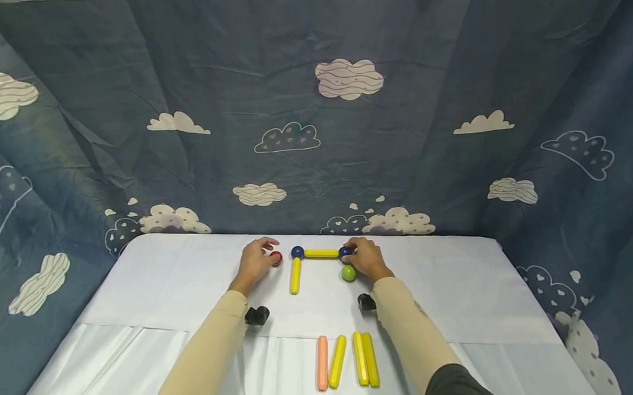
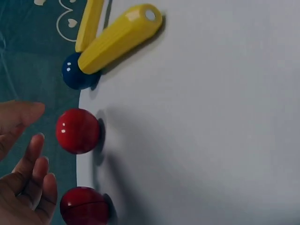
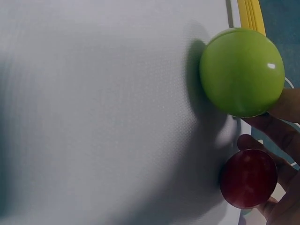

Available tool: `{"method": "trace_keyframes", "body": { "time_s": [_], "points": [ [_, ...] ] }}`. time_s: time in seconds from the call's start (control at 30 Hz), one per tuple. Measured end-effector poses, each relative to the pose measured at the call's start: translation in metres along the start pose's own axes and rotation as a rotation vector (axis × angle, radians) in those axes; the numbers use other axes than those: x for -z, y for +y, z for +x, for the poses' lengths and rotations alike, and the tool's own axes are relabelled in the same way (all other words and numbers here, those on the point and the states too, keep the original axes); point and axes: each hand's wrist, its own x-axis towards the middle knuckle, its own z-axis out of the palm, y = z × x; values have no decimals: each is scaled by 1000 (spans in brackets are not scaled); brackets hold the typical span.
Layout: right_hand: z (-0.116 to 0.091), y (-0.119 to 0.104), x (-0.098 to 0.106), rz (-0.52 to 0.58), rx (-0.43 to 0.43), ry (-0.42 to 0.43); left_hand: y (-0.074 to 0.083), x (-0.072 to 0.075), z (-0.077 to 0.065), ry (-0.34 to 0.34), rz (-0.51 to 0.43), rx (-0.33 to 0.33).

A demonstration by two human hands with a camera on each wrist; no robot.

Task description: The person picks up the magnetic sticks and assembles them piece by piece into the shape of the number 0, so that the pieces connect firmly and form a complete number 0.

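I look out on a dark blue drape point(image 1: 236, 90) with pale clouds, rising behind a white-covered counter point(image 1: 151, 285). Toward the counter's near edge lie three yellow sticks point(image 1: 360, 359) and an orange stick point(image 1: 322, 363). Close to the far edge, a yellow crosspiece point(image 1: 321, 253) spans the left blue ball point(image 1: 297, 252) and right blue ball point(image 1: 345, 253); a yellow leg point(image 1: 295, 276) extends from the left one nearward. My right grip point(image 1: 368, 257) pinches the right blue ball, a green ball point(image 1: 349, 273) just nearward; by its lower fingers is a dark red ball point(image 3: 248, 179), contact unclear. My left grip point(image 1: 255, 259) is wide beside two red balls point(image 2: 78, 131). A sleeve mark point(image 1: 420, 309) is too small to read.
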Motion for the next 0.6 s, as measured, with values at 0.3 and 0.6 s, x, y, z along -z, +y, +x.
{"method": "trace_keyframes", "body": {
  "time_s": [0.3,0.6],
  "points": [
    [-2,-1,-1,-9,33,12,-13,-3,8,-90,212,-22],
    [0,3,0,-43,84,28,-19,-7,10,-122,286,7]
  ]
}}
